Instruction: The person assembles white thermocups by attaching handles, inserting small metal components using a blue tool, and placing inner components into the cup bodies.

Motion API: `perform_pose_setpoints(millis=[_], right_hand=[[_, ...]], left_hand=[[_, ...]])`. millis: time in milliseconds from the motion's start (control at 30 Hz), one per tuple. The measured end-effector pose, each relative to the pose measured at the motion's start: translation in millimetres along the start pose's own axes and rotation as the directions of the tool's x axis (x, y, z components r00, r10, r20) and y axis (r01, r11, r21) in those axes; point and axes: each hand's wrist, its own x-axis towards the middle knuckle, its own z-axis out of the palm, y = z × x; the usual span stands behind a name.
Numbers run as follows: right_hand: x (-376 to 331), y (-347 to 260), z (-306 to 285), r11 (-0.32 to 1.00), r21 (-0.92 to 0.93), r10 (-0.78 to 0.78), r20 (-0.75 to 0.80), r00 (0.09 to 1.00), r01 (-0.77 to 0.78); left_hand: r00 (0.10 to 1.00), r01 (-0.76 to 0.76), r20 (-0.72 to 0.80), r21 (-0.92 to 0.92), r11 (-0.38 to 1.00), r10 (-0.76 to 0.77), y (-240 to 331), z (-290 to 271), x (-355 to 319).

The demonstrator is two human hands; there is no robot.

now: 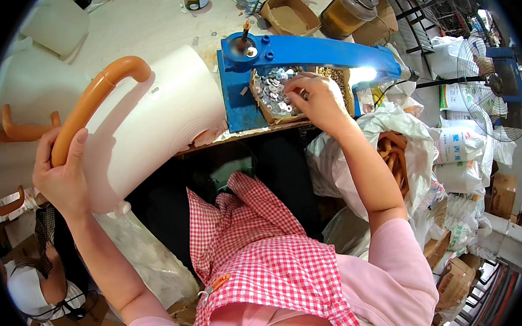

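My left hand (64,175) is wrapped round an orange-brown curved handle (92,92). The handle's far end meets the side of a large white plastic barrel-shaped container (168,109), which lies tilted against the table edge. My right hand (322,102) is over a shallow cardboard box of loose grey metal washers (273,89), its fingers bent together; whatever is between the fingertips is hidden. Beside that box sits another with small brass-coloured pieces (334,75), partly covered by my hand. A blue bench press (320,50) arches over both boxes.
A white bag of orange-brown handles (395,155) stands at my right. More white containers with handles (25,126) are at the left, near another person (38,284). A lidded jar (350,11) and cardboard tray (289,15) sit at the back. A fan (486,80) is far right.
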Motion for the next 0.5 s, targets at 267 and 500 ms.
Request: perform_pose_setpoints(millis=[267, 500], right_hand=[[13, -53, -28, 0.937, 0.315, -0.042, -0.335, 0.941, 0.154], [83, -90, -31, 0.881, 0.063, -0.374, -0.514, 0.772, 0.468]], left_hand=[[1.000, -0.015, 0.009, -0.009, 1.000, 0.015, -4, 2, 1], [1.000, -0.012, 0.012, -0.047, 0.999, 0.013, 2, 2, 0]])
